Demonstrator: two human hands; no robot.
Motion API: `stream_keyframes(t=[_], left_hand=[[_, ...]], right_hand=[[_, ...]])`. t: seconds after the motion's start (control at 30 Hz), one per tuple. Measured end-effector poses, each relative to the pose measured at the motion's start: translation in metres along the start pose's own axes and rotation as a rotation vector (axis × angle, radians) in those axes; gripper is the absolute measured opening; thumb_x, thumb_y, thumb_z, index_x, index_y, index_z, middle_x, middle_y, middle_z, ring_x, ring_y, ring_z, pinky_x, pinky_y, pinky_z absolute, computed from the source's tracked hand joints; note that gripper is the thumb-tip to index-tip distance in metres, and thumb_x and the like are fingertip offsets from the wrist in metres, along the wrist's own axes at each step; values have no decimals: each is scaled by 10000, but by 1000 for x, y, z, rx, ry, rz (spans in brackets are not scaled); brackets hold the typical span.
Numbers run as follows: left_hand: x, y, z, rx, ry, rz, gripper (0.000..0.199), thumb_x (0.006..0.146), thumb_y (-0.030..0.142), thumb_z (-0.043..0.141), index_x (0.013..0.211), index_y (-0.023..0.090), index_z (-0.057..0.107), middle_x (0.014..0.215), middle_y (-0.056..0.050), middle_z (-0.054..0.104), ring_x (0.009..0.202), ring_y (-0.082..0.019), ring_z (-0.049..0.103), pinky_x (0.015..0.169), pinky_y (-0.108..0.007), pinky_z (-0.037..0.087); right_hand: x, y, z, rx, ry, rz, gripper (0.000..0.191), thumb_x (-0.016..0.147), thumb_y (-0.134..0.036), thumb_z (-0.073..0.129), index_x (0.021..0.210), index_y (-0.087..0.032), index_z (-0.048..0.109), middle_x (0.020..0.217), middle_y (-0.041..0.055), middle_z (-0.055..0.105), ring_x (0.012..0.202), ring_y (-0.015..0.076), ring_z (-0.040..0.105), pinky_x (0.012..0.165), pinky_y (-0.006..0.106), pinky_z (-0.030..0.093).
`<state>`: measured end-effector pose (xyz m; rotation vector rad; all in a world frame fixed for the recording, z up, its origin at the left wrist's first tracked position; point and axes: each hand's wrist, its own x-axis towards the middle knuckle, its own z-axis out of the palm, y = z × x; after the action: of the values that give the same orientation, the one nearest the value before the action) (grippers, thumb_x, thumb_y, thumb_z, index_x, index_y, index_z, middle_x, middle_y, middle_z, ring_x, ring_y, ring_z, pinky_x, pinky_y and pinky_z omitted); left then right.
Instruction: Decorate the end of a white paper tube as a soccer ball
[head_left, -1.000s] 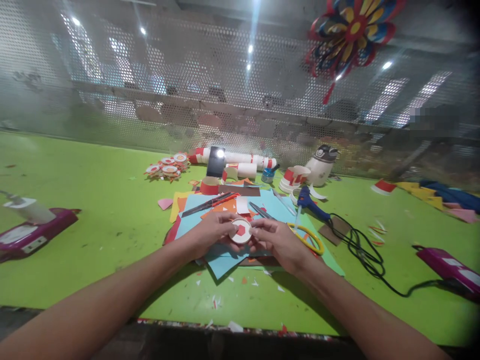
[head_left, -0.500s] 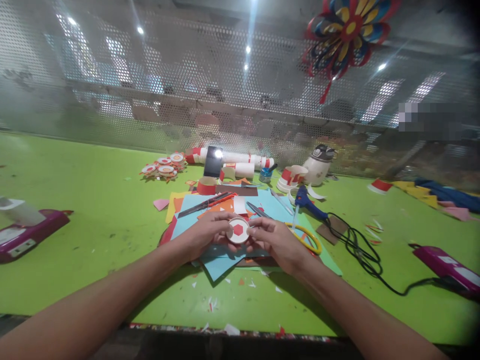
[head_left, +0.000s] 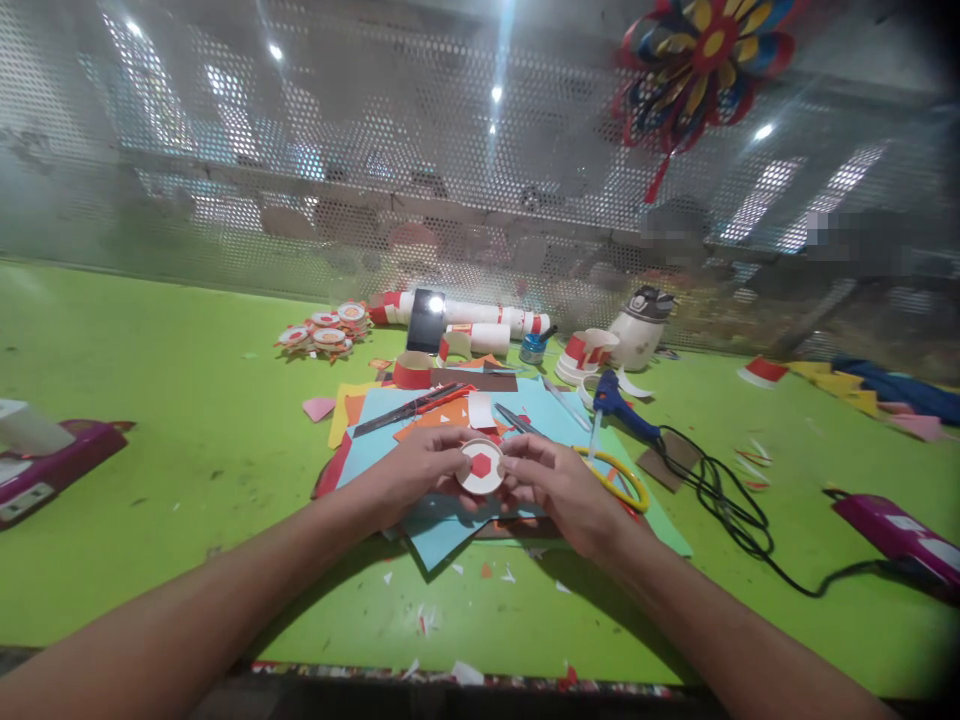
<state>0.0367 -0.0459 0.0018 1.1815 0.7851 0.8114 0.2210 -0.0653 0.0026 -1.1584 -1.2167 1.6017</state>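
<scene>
Between both hands is a small round white paper disc [head_left: 481,484] with a raised rim, looking like a paper cup's bottom, and a red paper hexagon [head_left: 481,464] lies at its centre. My left hand [head_left: 421,470] pinches its left edge, thumb on the rim and fingers behind. My right hand [head_left: 553,480] grips the right edge the same way. Below the hands lies a pile of coloured paper, with a light blue sheet [head_left: 433,545] on top. Yellow-handled scissors [head_left: 628,490] rest beside my right hand, their blades partly hidden.
A blue glue gun [head_left: 626,408] with a black cord lies right of the pile. Purple power strips [head_left: 56,470] sit on both sides. Behind stand a phone [head_left: 426,325], a glue jar [head_left: 533,347], cut paper cups [head_left: 577,358] and a white jug [head_left: 639,330]. Decorated discs [head_left: 328,340] are stacked back left.
The view has shifted slightly. Both hands keep the same hold on the disc, which is at nearly the same place and angle.
</scene>
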Motion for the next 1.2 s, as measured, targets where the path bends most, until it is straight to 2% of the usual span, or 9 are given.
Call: stream_keyframes(t=[0.13,0.3,0.47,0.7,1.03,1.2], left_hand=[[1,0,1,14,6,-4,302,651,186,663,938,156,752,817,-71,730,663,-178,645,566,-284,548],[1,-2,1,59,-8,0,233,659,197,647,866,173,750,828,-52,713,673,-168,633,586,-284,554],[0,-1,3,65,41,-8,290,665,226,688,943,176,756,791,-43,711,643,-163,639,580,-281,552],[2,-1,1,104,4,-8,289,680,254,693,944,152,754,774,-47,694,631,-162,630,593,-310,571],[1,2,-1,76,-15,-52,338,651,196,658,973,117,726,763,-41,691,665,-158,614,599,-288,543],[1,4,-2,53,-43,-30,341,672,176,634,996,116,722,798,-60,705,711,-174,632,598,-279,537]], right_hand=[[2,4,0,-77,40,-43,398,685,-422,782,949,-184,602,700,-15,639,572,123,594,574,284,511],[3,10,2,-202,60,-73,360,745,-437,745,969,-187,614,680,-24,626,553,120,580,540,262,476],[-1,10,5,-266,76,-50,356,760,-471,717,951,-190,610,639,-14,623,516,137,570,444,243,437],[-1,11,8,-289,86,-48,292,765,-399,701,952,-188,628,625,-13,615,528,142,580,422,225,405],[-1,9,7,-241,58,-77,267,782,-297,655,1002,-144,648,657,-19,614,562,114,557,524,242,445],[-3,4,4,-187,94,-77,279,801,-309,638,1025,-143,650,723,2,642,656,122,584,618,261,483]])
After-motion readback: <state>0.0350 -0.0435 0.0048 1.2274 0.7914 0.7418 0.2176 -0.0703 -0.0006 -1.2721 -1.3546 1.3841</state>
